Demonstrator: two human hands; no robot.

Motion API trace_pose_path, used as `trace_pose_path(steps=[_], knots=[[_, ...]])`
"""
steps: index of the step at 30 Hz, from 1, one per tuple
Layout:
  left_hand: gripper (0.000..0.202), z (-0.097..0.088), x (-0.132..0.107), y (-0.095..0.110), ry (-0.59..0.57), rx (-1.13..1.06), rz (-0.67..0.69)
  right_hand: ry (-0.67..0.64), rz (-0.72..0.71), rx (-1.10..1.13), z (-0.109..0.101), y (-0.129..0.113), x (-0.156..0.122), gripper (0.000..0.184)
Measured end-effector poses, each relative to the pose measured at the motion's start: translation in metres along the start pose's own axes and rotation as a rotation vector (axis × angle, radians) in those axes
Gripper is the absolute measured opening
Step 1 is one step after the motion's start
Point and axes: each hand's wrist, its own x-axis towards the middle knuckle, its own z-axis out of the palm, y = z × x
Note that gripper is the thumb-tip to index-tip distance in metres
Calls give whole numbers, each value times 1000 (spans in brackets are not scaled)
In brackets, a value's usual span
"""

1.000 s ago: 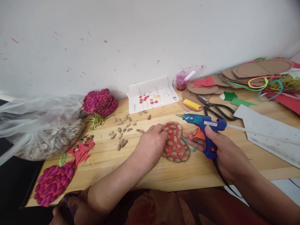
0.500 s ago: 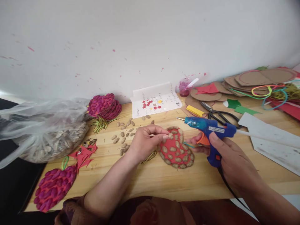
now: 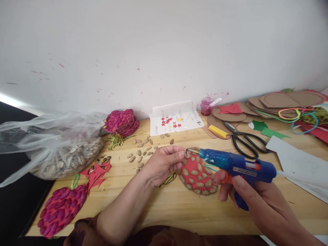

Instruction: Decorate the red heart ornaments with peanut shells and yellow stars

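Observation:
My left hand (image 3: 164,163) pinches a small peanut shell half (image 3: 187,152) between thumb and fingers, its hollow side toward the nozzle. My right hand (image 3: 252,198) is wrapped around a blue glue gun (image 3: 230,164), with fingers at the orange trigger. The nozzle tip is at the shell, apparently touching it. Beneath, on the table, lies a red-faced rounded cutout (image 3: 191,166) dotted and edged with similar brown shells. Its upper part is partly hidden by the glue gun. Loose shells (image 3: 139,159) are scattered left of it.
At the left, a clear plastic bag (image 3: 69,150) of shells stands by finished magenta pieces (image 3: 61,210) and red scraps (image 3: 98,174). Behind are a paper sheet (image 3: 159,130) with stars and a paint cup (image 3: 205,108). Scissors (image 3: 246,140), cardboard cutouts (image 3: 279,99) and white board (image 3: 294,160) lie right.
The glue gun has swung left and down, bringing its nozzle to the shell in my left hand. That hand still pinches the shell above the red cutout. The view has shifted slightly.

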Motion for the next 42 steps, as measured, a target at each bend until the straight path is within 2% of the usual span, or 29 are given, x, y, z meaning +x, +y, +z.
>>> trace_pose_path(steps=[17,42], knots=[[34,0,0,0,-18,-27,-12,-16,-28,-148,0,0,0,47],[39,2,-2,0,-9,-39,-18,-15,-39,-95,-2,-1,3,47]])
